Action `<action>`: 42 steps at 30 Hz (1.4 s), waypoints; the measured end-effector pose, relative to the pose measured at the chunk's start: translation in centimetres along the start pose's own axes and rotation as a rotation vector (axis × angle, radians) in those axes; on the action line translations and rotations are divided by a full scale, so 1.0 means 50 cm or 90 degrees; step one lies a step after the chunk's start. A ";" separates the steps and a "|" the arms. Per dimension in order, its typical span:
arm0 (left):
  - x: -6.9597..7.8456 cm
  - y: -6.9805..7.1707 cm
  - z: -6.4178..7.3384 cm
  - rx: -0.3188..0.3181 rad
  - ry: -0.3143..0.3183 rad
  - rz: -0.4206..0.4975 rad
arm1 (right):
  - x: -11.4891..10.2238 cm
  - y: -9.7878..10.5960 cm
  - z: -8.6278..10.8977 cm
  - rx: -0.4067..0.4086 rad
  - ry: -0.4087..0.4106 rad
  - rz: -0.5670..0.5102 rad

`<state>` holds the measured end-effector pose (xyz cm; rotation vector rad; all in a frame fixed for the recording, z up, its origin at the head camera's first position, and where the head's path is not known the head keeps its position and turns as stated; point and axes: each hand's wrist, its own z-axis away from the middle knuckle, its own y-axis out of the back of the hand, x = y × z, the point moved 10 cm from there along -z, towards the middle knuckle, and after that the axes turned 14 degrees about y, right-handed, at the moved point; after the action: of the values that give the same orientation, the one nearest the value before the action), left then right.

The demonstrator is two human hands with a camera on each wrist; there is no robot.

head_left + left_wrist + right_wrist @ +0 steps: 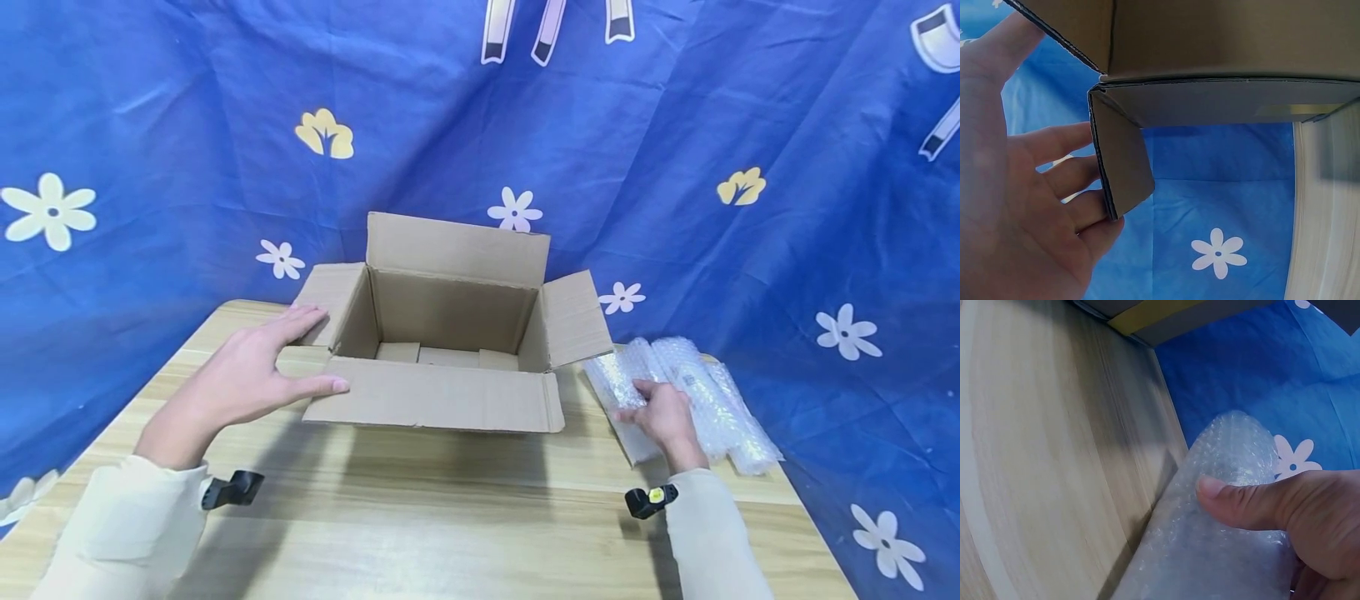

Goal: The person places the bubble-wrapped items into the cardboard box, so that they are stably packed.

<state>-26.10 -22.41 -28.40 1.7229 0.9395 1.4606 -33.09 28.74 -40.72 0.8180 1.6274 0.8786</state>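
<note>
An opened cardboard box [453, 310] stands on the table, its flaps folded outward. My left hand [243, 375] is at its left side, fingers spread. In the left wrist view the fingertips [1102, 237] touch the left flap [1124, 159] along its edge, while the thumb reaches the front flap [442, 396]. To the right of the box, my right hand [663, 417] holds a piece of clear bubble wrap [1210, 562]. Its thumb presses on top in the right wrist view; the other fingers are mostly hidden beneath.
More bubble wrap [697, 392] lies in long overlapping pieces at the table's right edge. Behind the wooden table [420, 525] hangs a blue curtain [427, 108] with flower prints. The right flap [576, 318] sticks out toward the bubble wrap.
</note>
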 end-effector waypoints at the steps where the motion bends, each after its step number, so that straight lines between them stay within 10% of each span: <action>1: -0.001 0.000 0.000 -0.001 0.001 -0.001 | 0.000 -0.001 -0.001 0.000 -0.003 0.001; 28: -0.016 -0.024 -0.002 -0.047 0.027 0.000 | -0.004 0.004 0.007 0.058 0.052 -0.009; 42: -0.021 -0.026 -0.002 -0.048 0.032 0.014 | -0.046 0.109 0.010 0.095 0.115 -0.001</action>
<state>-26.45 -22.66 -30.03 1.6534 0.8831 1.5413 -31.72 29.54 -34.99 0.8597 1.8701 0.8576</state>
